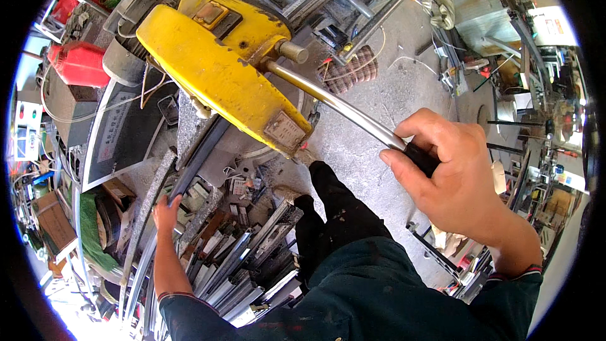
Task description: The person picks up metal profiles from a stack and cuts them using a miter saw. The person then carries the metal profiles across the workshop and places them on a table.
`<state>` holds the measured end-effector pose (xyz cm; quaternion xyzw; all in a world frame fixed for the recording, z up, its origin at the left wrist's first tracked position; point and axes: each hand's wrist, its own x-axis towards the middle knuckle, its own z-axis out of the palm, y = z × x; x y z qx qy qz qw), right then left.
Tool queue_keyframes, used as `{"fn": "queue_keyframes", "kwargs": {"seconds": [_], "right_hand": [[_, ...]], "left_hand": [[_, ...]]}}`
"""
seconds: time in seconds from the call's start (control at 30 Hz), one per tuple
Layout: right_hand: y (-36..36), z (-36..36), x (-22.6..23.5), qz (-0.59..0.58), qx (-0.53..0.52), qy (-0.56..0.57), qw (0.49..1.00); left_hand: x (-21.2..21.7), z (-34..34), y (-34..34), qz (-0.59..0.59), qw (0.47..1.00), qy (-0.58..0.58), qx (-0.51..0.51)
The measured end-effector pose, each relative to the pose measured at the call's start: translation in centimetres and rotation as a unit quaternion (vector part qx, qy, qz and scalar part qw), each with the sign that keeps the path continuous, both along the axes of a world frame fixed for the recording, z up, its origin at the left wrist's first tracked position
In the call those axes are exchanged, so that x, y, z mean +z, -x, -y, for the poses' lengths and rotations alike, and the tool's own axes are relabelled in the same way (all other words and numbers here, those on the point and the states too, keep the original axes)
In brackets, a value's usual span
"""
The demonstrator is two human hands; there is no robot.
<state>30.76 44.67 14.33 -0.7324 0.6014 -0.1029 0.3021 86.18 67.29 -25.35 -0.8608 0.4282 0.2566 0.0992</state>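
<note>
Right hand (451, 180) wrapped tight around the dark grip at the end of the steel lever (338, 106), which runs up and left to the yellow saw housing (218, 69); the housing sits tilted above the grey machine bed. Left hand (165, 209) reaches down to the long metal strip (189, 170) lying across the bed under the housing, fingers loosely spread and resting on it, not clearly gripping; cut metal offcuts (246, 265) piled just beside it on the floor, red canister (79, 63) well off to the left.

Single head-worn fisheye view, steeply downward, close over yellow saw (214, 69) and floor (379, 107).
</note>
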Motion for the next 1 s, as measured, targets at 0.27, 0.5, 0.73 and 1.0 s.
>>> {"fn": "queue_keyframes", "kwargs": {"seconds": [0.27, 0.5, 0.73, 1.0], "right_hand": [[0.0, -0.5, -0.1, -0.012, 0.024, 0.009, 1.0], [-1.4, -0.6, -0.8, 0.005, -0.03, 0.042, 0.999], [-1.2, -0.6, -0.7, 0.006, -0.031, 0.036, 0.999], [-1.1, -0.9, -1.2, 0.022, -0.036, 0.053, 0.998]], "left_hand": [[0.3, 9.0, 11.6, 0.036, 0.953, 0.301, 0.018], [3.3, 8.2, 21.5, -0.062, 0.907, 0.23, -0.347], [3.5, 1.1, 15.1, -0.143, 0.876, 0.175, -0.425], [1.8, 0.3, 1.7, 0.075, 0.951, 0.156, -0.256]]}}
